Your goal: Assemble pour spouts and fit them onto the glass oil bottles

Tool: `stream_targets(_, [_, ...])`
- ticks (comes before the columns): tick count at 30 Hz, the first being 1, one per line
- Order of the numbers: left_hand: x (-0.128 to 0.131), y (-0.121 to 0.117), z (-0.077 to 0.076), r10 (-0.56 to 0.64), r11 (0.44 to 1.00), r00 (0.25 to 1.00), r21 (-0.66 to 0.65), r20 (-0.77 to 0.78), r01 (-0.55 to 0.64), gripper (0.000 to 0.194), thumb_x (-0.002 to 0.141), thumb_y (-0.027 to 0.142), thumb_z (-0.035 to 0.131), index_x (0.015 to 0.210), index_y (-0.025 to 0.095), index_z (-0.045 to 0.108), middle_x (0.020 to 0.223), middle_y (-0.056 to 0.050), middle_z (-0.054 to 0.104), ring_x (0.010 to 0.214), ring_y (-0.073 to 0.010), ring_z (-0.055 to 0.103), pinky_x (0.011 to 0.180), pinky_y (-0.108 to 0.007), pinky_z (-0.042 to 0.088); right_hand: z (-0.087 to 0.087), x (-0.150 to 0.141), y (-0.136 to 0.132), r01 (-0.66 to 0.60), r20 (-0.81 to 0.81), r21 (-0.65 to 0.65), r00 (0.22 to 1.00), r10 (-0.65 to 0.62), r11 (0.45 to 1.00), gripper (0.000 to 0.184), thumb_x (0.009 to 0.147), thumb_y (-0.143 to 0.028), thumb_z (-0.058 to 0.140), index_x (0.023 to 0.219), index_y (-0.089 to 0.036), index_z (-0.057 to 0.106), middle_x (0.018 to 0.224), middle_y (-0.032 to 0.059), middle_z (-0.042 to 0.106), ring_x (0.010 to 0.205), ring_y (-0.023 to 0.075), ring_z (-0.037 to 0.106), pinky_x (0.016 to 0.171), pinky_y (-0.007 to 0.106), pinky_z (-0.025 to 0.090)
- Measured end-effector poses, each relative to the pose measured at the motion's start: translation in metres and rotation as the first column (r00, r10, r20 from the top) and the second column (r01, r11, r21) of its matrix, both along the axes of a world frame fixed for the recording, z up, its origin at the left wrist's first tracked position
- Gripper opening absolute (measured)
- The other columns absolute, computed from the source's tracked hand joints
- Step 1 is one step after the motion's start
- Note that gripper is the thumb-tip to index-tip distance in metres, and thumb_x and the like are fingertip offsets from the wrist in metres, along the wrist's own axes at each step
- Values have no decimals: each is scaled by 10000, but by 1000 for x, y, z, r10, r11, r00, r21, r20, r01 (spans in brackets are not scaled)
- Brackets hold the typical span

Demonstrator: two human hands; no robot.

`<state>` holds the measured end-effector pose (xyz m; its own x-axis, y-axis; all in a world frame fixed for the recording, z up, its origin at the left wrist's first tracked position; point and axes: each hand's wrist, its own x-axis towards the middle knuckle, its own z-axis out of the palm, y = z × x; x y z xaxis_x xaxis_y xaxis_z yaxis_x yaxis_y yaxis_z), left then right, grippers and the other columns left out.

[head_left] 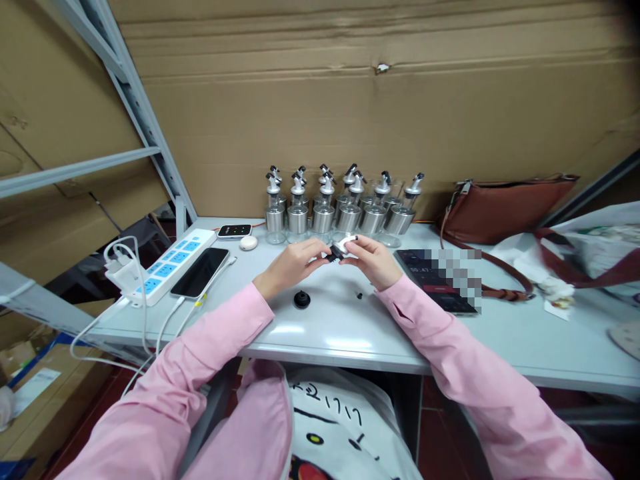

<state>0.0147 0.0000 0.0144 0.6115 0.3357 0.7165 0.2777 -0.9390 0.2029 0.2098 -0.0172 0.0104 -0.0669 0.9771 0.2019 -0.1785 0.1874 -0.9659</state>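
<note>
Above the middle of the table, my left hand (297, 262) pinches a black plastic piece (335, 254). Against it, the fingers of my right hand (373, 261) are closed on a silver pour spout (343, 244). The two parts touch; whether they are joined I cannot tell. A round black stopper (302, 299) lies on the table below my left hand. Under my right hand is a tiny black part (359, 295). Behind both hands stand several glass-and-steel oil bottles (324, 217) topped with similar spouts.
At left lie a power strip (173, 267), a black-screened phone (201, 272), white cables (170, 312), a small display device (235, 231) and a round white case (249, 243). To the right are a tablet (425, 277) and a brown bag (500, 210). Cardboard (350, 120) backs the table.
</note>
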Motion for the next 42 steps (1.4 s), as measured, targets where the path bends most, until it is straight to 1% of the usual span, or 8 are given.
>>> stream_targets(6, [1, -2, 0, 23, 999, 1000, 27, 9, -24, 115, 896, 210, 500, 995, 160, 533, 931, -58, 623, 866, -148, 616, 757, -296, 529, -1, -1, 0, 40, -16, 5, 999, -40, 999, 312, 547, -452, 782, 691, -208, 651, 732, -8, 622, 709, 124, 564, 707, 304, 521])
stream_targets(10, [1, -4, 5, 23, 997, 999, 68, 46, -26, 401, 896, 231, 500, 1275, 191, 376, 1225, -130, 513, 1170, -217, 515, 924, -390, 506, -1, 1, 0, 24, -15, 19, 1000, -23, 1000, 309, 556, -464, 777, 694, -213, 659, 735, -7, 626, 725, 130, 569, 753, 326, 512])
stream_targets(12, [1, -5, 7, 11, 997, 1000, 72, -15, -10, 494, 907, 220, 475, 1360, 205, 278, 1327, -142, 440, 1263, -231, 439, 1011, -427, 453, -1, 1, 0, 8, -21, 7, 1000, -8, 1000, 308, 539, -453, 790, 685, -213, 663, 719, -12, 622, 714, 125, 565, 758, 325, 506])
stream_targets(14, [1, -6, 7, -7, 998, 996, 69, -94, 14, 502, 921, 195, 432, 1386, 208, 243, 1370, -138, 410, 1295, -227, 405, 1057, -440, 411, -2, 1, 1, -4, -41, -9, 999, 4, 1000, 312, 512, -440, 809, 674, -213, 668, 702, -20, 616, 696, 116, 558, 757, 318, 500])
stream_targets(20, [2, -5, 3, -8, 998, 990, 57, -143, 17, 424, 927, 218, 418, 1341, 191, 332, 1295, -129, 485, 1213, -225, 472, 998, -425, 449, -2, 0, 1, -22, -51, -13, 998, 22, 1000, 305, 507, -433, 813, 670, -212, 680, 689, -21, 616, 676, 113, 549, 731, 311, 488])
stream_targets(27, [3, -8, 6, 128, 985, 974, 139, -188, -103, 345, 920, 231, 436, 1255, 150, 430, 1226, -119, 551, 1138, -225, 502, 948, -391, 410, -2, 0, 1, 16, -16, 11, 1000, -16, 1000, 275, 502, -423, 816, 606, -204, 686, 602, -24, 592, 576, 85, 466, 540, 241, 365])
stream_targets(37, [3, -9, 9, 224, 970, 941, 155, -252, -189, 306, 944, 278, 402, 1222, 170, 469, 1217, -80, 588, 1085, -197, 515, 949, -373, 304, -6, 1, 3, -42, 8, 27, 999, 42, 999, 267, 550, -418, 795, 581, -184, 671, 552, -10, 581, 525, 84, 400, 525, 262, 311])
stream_targets(42, [3, -7, 8, 225, 967, 947, 169, -229, -189, 291, 940, 278, 416, 1207, 181, 479, 1192, -67, 606, 1056, -199, 528, 938, -387, 307, -6, 1, 3, -45, 17, 32, 999, 45, 998, 279, 549, -428, 794, 579, -182, 665, 545, -11, 567, 517, 85, 398, 520, 267, 320])
